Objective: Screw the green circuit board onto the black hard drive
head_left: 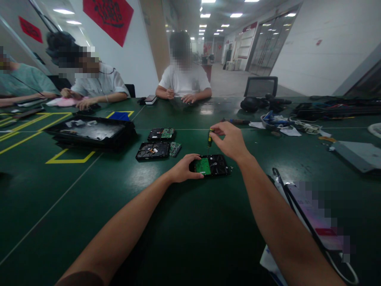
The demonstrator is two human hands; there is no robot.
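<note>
In the head view, the left hand (189,169) is clamped on the left end of a hard drive (219,166), thumb along the near edge, fingers round the far one! It's a flat, rectangular slab, dark casing on the right, a green circuit board (203,167) on the left, lying on the smooth, dark green, softly glossy table (166,238) right in front of the person. Its long axis runs left to right, board end pointing left, dark end right.

And here's the right hand (230,139), thumb and fingers pinched together on a slim black-and-yellow screwdriver (210,137)! That tool stands nearly upright, thin shaft pointing down at the drive's far edge; whether the tip touches, I can't tell.

Just beyond, to the left: a dark drive with visible green circuitry (162,134), a ribbed black drive (152,151), and a small, thin loose board (175,149) beside it.
</note>
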